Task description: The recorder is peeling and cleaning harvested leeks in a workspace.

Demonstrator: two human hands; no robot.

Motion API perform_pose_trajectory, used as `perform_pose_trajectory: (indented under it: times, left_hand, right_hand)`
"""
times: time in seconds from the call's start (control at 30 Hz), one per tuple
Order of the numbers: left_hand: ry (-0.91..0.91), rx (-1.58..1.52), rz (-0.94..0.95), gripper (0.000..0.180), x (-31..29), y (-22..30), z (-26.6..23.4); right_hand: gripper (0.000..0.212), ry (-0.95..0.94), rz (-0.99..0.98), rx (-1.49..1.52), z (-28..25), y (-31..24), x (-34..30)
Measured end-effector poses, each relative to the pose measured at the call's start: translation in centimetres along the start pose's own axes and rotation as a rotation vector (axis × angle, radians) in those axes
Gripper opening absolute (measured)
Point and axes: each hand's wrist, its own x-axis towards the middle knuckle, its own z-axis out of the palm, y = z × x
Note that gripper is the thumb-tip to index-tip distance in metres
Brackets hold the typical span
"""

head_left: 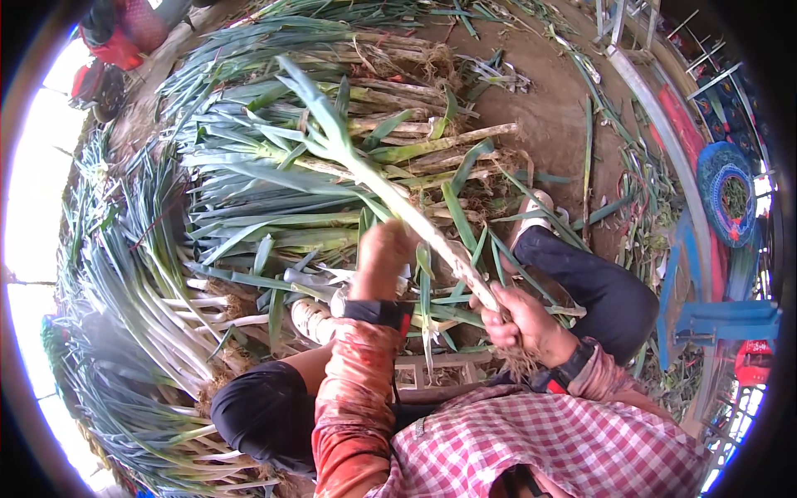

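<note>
A long leek [415,220] slants across the middle, its blue-green leaves pointing to the far left and its pale stalk coming down toward me. My right hand [525,322] is closed round the stalk just above the roots [516,361], which hang below the fingers. Beside the stalk's left side is my left hand [384,253], bent and smeared by motion. Whether its fingers grip anything is hidden. Long loose leaves [461,216] lie around and under the held leek.
Uncleaned leeks [274,178] lie heaped ahead. On the left is a pile of leeks with white stalks [166,328]. Between my legs is a low wooden frame [432,369]. A metal rail [656,116] and a blue metal stand [718,319] are at the right. Leaf scraps [647,191] litter the soil.
</note>
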Motion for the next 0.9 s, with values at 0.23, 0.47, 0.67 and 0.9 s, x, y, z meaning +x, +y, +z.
perform_pose_trajectory:
  times: [0.23, 0.47, 0.67, 0.9]
  left_hand:
    - [-0.567, 2.077, 0.129, 0.020, -3.3, -15.1, -6.9]
    - [0.099, 0.087, 0.371, 0.025, -0.4, 3.4, 0.5]
    - [0.287, 0.232, 0.358, 0.030, 0.7, 8.7, 0.5]
    - [0.277, 0.164, 0.237, 0.008, 0.7, 8.0, -0.8]
  right_hand:
    - [0.043, -0.009, -0.062, 0.009, 1.1, -2.6, 1.1]
    - [0.041, 0.069, -0.039, -0.158, 0.5, -0.5, 0.5]
    - [0.029, 0.265, -0.270, -0.823, 1.3, 0.7, 1.2]
    - [0.028, 0.278, -0.407, -1.122, 0.2, 0.3, 1.3]
